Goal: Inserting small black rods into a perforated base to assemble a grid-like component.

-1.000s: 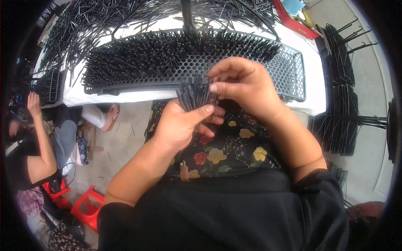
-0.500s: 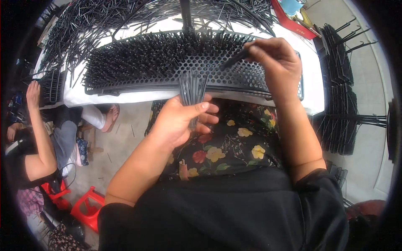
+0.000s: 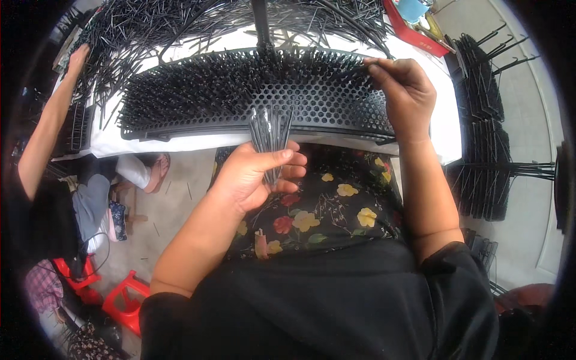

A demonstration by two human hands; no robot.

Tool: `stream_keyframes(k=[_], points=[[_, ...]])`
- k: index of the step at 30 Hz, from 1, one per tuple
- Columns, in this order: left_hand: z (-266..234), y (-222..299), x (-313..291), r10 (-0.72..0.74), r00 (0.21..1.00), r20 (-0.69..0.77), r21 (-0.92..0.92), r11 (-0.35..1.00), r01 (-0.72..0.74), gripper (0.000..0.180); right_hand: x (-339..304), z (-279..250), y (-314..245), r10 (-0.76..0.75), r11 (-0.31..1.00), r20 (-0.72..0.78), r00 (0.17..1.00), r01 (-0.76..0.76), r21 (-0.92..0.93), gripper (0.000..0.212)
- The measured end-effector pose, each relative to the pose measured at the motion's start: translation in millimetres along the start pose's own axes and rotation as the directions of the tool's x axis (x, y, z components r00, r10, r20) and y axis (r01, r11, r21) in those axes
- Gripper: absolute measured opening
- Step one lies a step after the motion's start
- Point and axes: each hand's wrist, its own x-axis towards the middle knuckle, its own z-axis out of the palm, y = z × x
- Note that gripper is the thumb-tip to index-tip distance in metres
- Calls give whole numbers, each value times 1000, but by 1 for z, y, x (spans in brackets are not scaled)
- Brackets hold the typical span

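1. White table (image 3: 447, 129): it spans the upper frame from 10 to 2 o'clock and carries a heap of loose black pins (image 3: 180, 24) at 11 to 12 o'clock.
2. Perforated black tray (image 3: 336, 111): it lies on the table's near edge at 12 o'clock. Upright pins already fill most of its far rows; the near rows show bare holes.
3. Stacked black racks (image 3: 486, 102): they stand at 2 to 3 o'clock, well apart from the hands.
4. Another person's arm (image 3: 45, 129) reaches up at 9 to 10 o'clock, clear of the tray.
5. Left hand (image 3: 255, 174): just above frame centre, its fingers are curled tight round a bundle of pins (image 3: 271, 129), thumb across the front. The bundle fans upward toward the tray's near edge.
6. Right hand (image 3: 405, 93): at 1 o'clock over the tray's right end, thumb and forefinger are pinched narrow on a single pin (image 3: 372, 60), whose tip points left at the filled rows.
7. Procedure, as judged: hold the pin near its end, keep it upright over one bare hole, and press straight down. Keep the bundle close below the tray for a short reach.
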Motion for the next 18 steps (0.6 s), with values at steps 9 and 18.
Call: stream_keyframes(k=[9, 18], points=[[5, 0, -2, -4, 1000, 5, 8, 1000, 4, 35, 0, 1, -5, 21, 991, 76, 997, -10, -133, 8], [2, -1, -1, -11, 997, 71, -50, 999, 14, 42, 8, -3, -8, -112, 944, 173, 979, 159, -288, 8]])
